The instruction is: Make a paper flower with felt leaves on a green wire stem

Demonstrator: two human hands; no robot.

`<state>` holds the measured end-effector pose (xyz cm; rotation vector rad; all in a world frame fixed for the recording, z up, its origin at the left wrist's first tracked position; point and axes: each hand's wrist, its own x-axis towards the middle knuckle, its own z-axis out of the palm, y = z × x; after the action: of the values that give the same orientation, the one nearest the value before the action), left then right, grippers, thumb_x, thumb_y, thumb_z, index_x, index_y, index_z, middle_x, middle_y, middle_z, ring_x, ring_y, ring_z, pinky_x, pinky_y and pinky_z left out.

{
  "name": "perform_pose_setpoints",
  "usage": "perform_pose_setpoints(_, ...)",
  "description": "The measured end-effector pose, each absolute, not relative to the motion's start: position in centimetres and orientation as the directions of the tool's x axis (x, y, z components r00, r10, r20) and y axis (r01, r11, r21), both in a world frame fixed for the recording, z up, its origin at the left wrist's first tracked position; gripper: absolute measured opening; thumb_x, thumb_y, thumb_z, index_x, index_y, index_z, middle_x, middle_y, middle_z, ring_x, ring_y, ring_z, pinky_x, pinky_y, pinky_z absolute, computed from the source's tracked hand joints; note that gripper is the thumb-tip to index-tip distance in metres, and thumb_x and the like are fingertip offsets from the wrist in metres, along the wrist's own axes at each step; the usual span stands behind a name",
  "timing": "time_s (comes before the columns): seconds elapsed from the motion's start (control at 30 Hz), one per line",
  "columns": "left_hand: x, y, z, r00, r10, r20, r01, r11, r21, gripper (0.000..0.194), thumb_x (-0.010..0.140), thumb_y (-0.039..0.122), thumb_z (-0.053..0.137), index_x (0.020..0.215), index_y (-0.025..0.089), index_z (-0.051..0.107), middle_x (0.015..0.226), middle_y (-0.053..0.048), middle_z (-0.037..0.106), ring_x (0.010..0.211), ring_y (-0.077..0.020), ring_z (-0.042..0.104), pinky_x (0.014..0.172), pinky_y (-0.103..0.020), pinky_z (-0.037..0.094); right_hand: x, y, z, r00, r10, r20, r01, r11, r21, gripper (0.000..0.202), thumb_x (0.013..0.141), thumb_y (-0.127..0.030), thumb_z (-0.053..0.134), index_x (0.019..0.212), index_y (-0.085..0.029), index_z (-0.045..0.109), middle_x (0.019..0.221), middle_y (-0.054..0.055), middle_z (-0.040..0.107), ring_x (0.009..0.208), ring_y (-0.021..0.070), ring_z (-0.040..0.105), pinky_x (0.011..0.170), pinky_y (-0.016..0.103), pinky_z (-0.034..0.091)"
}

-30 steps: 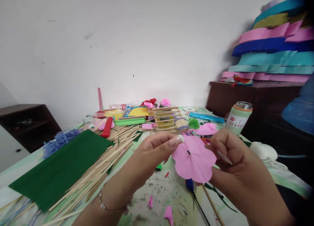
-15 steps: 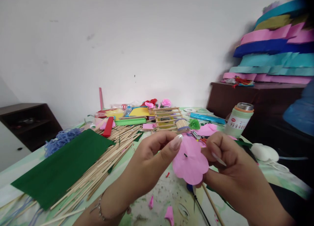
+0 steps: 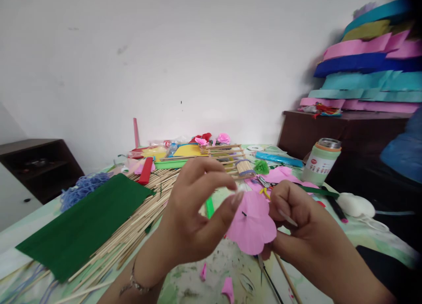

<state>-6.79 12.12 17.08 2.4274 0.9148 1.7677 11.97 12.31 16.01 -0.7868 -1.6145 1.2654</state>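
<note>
A pink paper flower with a scalloped edge and a small dark tip at its centre is held up over the table, facing me. My right hand is closed at its right side; what the fingers grip behind the paper is partly hidden. The thumb and forefinger of my left hand are pinched at the flower's upper left edge, its other fingers curled above. Below the flower, a thin dark rod and a wooden stick lie on the table.
Many thin wooden sticks and a dark green sheet lie at left, beside blue yarn. A stick frame, scissors and a green jar stand or lie farther back. Pink scraps lie in front.
The flower has shifted slightly left and down. My left hand has moved left and up, its fingers arched more. The right hand stays close to where it was.
</note>
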Motion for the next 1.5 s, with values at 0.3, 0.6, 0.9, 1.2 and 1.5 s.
perform_pose_setpoints(0.3,-7.5,11.0,18.5,0.555,0.496,0.668,0.360,-0.867,0.345,0.009,0.087,0.013,0.057,0.080,0.018,0.055,0.083,-0.002,0.053,0.077,-0.0134,0.050,0.072,-0.026,0.044,12.1,11.4,16.9,-0.504,0.862,0.059,0.034,0.089,-0.995,0.034,0.066,-0.003,0.056,0.068,-0.023,0.029,0.058,-0.011,0.046,0.047,0.0044,0.054,0.043,0.014,0.044)
perform_pose_setpoints(0.6,-7.6,10.8,18.6,0.678,0.471,0.565,0.352,-0.882,0.313,0.023,0.078,0.000,0.043,0.084,0.020,0.051,0.088,-0.004,0.056,0.082,-0.0157,0.053,0.073,-0.027,0.044,11.8,10.8,18.0,-0.525,0.849,-0.067,0.074,-0.033,-0.997,0.032,0.061,0.001,0.053,0.064,-0.022,0.031,0.056,-0.012,0.047,0.049,0.0045,0.058,0.042,0.012,0.040)
perform_pose_setpoints(0.9,-7.2,11.0,18.1,0.584,0.535,0.611,0.352,-0.844,0.404,0.020,0.088,0.003,0.041,0.081,0.018,0.051,0.088,-0.004,0.053,0.081,-0.0144,0.050,0.075,-0.025,0.044,12.2,11.7,16.8,-0.484,0.870,0.097,0.103,0.166,-0.981,0.031,0.065,-0.003,0.054,0.068,-0.023,0.030,0.059,-0.010,0.043,0.047,0.0049,0.050,0.042,0.015,0.039)
perform_pose_setpoints(1.2,-6.9,11.6,17.7,0.529,0.541,0.654,0.372,-0.840,0.394,0.012,0.091,0.015,0.055,0.079,0.018,0.054,0.084,-0.003,0.054,0.081,-0.0152,0.052,0.076,-0.027,0.045,12.4,11.9,16.6,-0.465,0.875,0.133,0.198,0.249,-0.948,0.030,0.069,-0.008,0.055,0.070,-0.023,0.029,0.059,-0.009,0.040,0.049,0.0066,0.048,0.045,0.019,0.037)
perform_pose_setpoints(1.5,-6.9,11.6,17.6,0.555,0.569,0.606,0.403,-0.822,0.403,0.017,0.092,0.009,0.043,0.078,0.018,0.048,0.089,-0.005,0.053,0.085,-0.0158,0.050,0.077,-0.028,0.043,12.6,12.0,16.4,-0.449,0.882,0.142,0.240,0.272,-0.932,0.028,0.070,-0.008,0.052,0.069,-0.023,0.029,0.058,-0.010,0.042,0.049,0.0077,0.051,0.045,0.020,0.037)
